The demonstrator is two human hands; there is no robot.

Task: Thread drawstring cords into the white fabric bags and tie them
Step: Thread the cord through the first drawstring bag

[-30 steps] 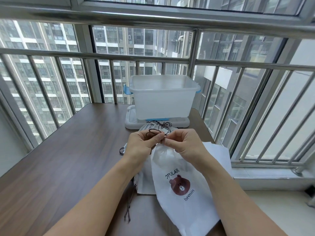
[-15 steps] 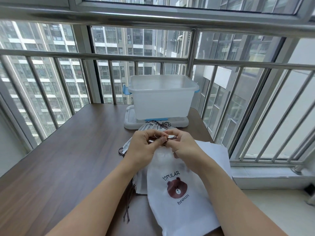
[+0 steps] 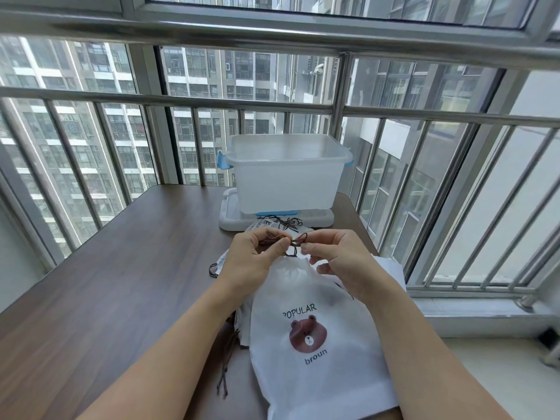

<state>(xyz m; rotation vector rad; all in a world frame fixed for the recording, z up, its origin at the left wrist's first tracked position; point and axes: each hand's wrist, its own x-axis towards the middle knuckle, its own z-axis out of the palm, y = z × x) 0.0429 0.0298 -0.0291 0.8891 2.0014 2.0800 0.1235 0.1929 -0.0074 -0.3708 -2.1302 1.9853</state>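
There is a single view, taken from the person's head, looking forward and down along both forearms. It sits close: the fingers [image 3: 277, 245] fall near the middle of the frame, and the arms enter from the bottom edge. Beyond the fingers the wooden worktop [image 3: 121, 283] runs away to a railing [image 3: 188, 101] and the tower blocks outside (the wide lens bends the bars outward toward the frame's edges). Left of the fingers lies most of the worktop; right of them, its edge and a window sill [image 3: 485, 310].
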